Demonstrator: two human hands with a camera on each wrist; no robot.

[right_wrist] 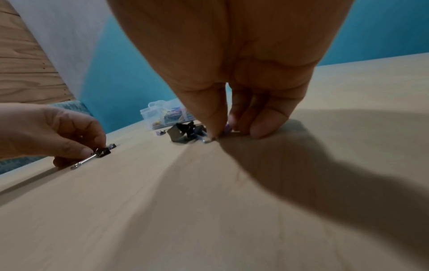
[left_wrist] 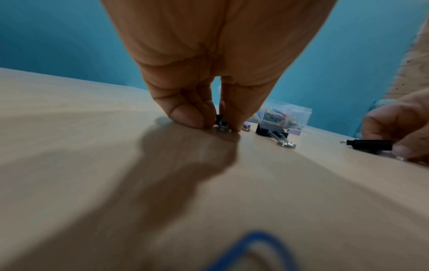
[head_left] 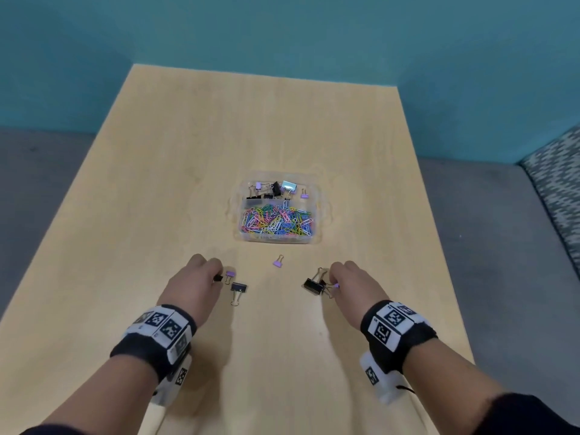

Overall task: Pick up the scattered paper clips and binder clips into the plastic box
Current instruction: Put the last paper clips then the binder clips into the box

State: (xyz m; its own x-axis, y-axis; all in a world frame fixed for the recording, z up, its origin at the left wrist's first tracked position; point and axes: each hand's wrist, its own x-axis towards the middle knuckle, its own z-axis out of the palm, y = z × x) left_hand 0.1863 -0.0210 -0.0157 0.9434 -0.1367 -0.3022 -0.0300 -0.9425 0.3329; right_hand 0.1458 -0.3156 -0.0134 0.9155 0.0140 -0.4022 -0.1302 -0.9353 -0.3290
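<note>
The clear plastic box (head_left: 317,215) sits mid-table, with coloured paper clips in its near compartment and binder clips in its far one. My left hand (head_left: 216,276) pinches a small black binder clip (left_wrist: 219,120) down on the table. Beside it lie a purple clip (head_left: 230,273) and a black binder clip (head_left: 238,288). My right hand (head_left: 333,282) pinches a small purple binder clip (right_wrist: 227,128) against the table, right next to a larger black binder clip (head_left: 313,285). Another purple clip (head_left: 277,262) lies between the hands, nearer the box.
A blurred blue paper clip (left_wrist: 250,251) shows close under my left wrist. The wooden table (head_left: 188,152) stands against teal walls, with grey floor on both sides and a patterned seat (head_left: 558,189) at the right.
</note>
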